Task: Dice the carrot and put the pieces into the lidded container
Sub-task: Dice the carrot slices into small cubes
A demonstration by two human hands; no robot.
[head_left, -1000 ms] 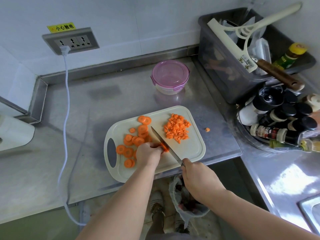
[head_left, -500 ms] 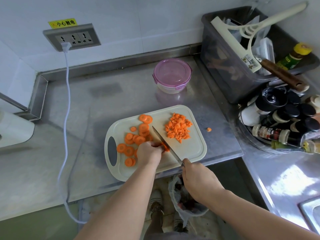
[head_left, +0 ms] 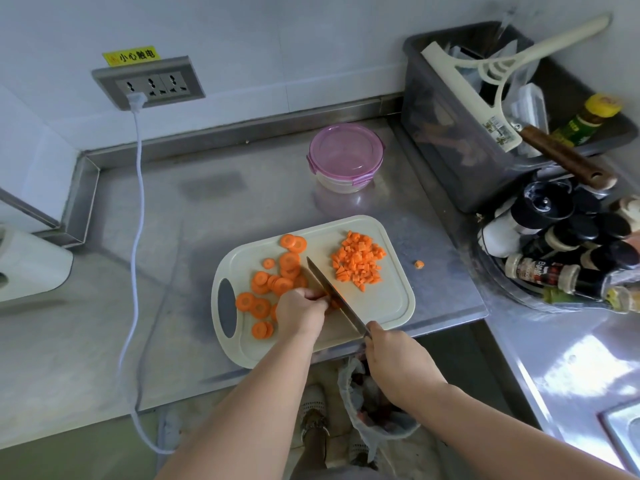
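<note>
A cream cutting board [head_left: 388,306] lies near the counter's front edge. Several orange carrot rounds [head_left: 273,282] are spread over its left half, and a heap of diced carrot [head_left: 358,259] sits at its far right. My left hand [head_left: 299,313] presses down on carrot slices [head_left: 334,303] at the board's middle, fingers curled over them. My right hand [head_left: 394,362] grips the handle of a knife [head_left: 330,292], whose blade rests against the left fingers on the slices. The round container with a pink lid [head_left: 346,157], closed, stands behind the board.
One carrot bit [head_left: 419,264] lies on the steel counter right of the board. A grey bin [head_left: 460,140] with utensils and a rack of spice bottles [head_left: 568,251] stand at the right. A white cable [head_left: 136,237] hangs from the wall socket [head_left: 149,83]. A bagged waste bin [head_left: 377,400] sits below the counter edge.
The blade stays against my left fingers on the slices, and the hands have barely shifted. The view has moved slightly.
</note>
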